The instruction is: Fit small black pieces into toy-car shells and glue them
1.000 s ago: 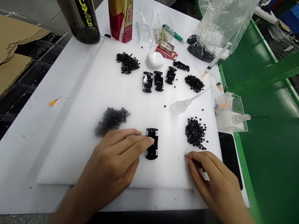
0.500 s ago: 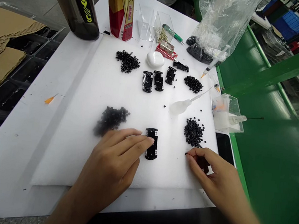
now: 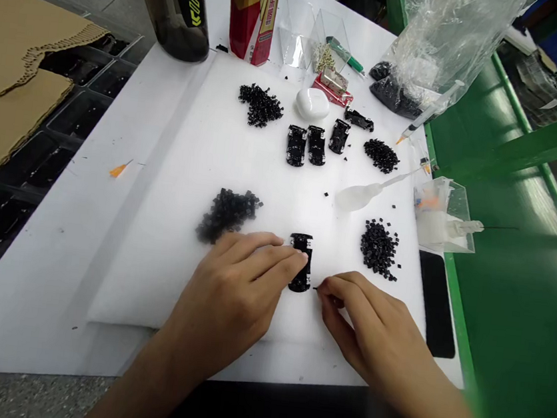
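Note:
A small black part shaped like a toy car chassis [image 3: 300, 276] lies lengthwise on the white foam sheet [image 3: 156, 222]. My left hand [image 3: 245, 279] reaches over its left side, fingers stretched out and close together, a fingertip resting on it; the thumb is mostly hidden. Just right of the chassis, my right hand [image 3: 361, 319] pinches a tiny black piece [image 3: 316, 288] between thumb and forefinger. The piece is apart from the chassis, and its exact shape is too small to tell. A pile of small black square pieces [image 3: 378, 248] lies beyond my right hand; another dark pile [image 3: 230, 213] is beyond my left.
Farther back are several similar chassis [image 3: 316, 145], more piles of black bits [image 3: 260, 105], a white rounded case [image 3: 312, 104] and a dropper bulb [image 3: 357, 196]. A bottle [image 3: 179, 23], a drink carton [image 3: 252, 18], a plastic bag [image 3: 449, 34] and a syringe [image 3: 433, 112] stand around the edges.
My right hand has moved left, from near the pile of squares to beside the chassis, still pinching the tiny piece. My left hand stays at the chassis. The whole view has shifted.

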